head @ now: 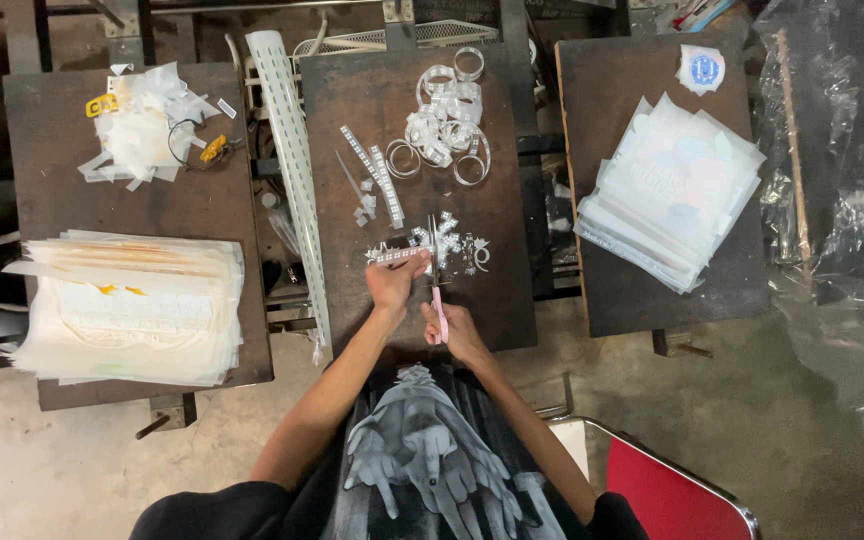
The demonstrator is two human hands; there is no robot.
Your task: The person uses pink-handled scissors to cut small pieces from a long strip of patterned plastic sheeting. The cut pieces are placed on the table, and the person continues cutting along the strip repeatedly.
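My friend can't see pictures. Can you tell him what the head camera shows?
Seen from above, a person's right hand cuts with pink-handled scissors a white strip held by the left hand over a dark board. Paper stacks lie on side boards.

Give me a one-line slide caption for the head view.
Seen from above, the right hand works pink-handled scissors on a strip held by the left hand.

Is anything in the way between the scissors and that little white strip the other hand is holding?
Nothing visible. The left hand holds the white strip out sideways, and the pink-handled scissors in the right hand point up right at its end. Only small cut pieces lie on the dark table around the blades.
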